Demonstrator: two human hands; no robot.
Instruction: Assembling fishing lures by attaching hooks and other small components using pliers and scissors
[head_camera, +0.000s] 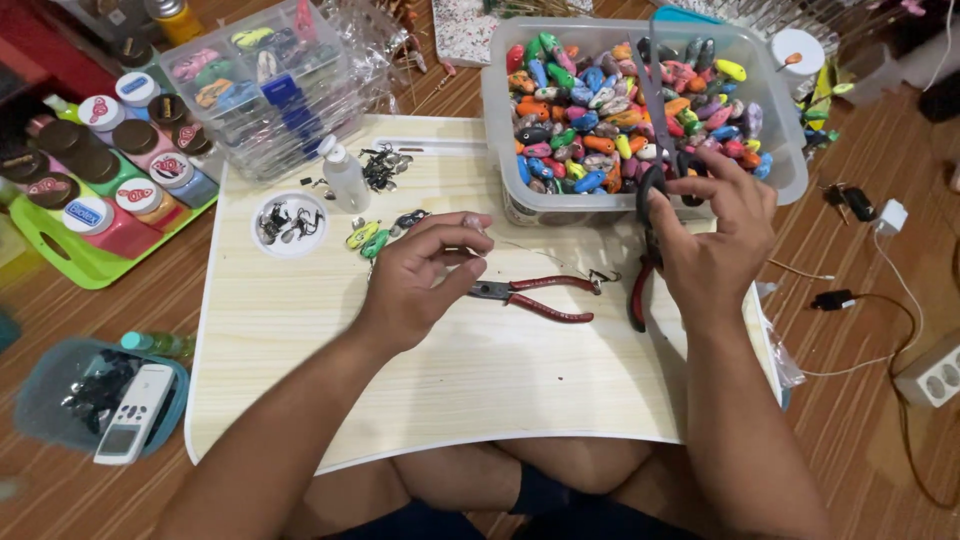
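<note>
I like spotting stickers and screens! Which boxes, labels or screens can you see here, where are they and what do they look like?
Paint jars: far left, in a green tray, round lids with white and red labels.
Remote control: lower left, in a blue tub, white with a small grey screen.
Clear bin: top right, full of colourful small pieces, just beyond the right hand.
Clear drawer box: top left, colourful bits inside.
Squeeze bottle: on the board, clear, white cap.
</note>
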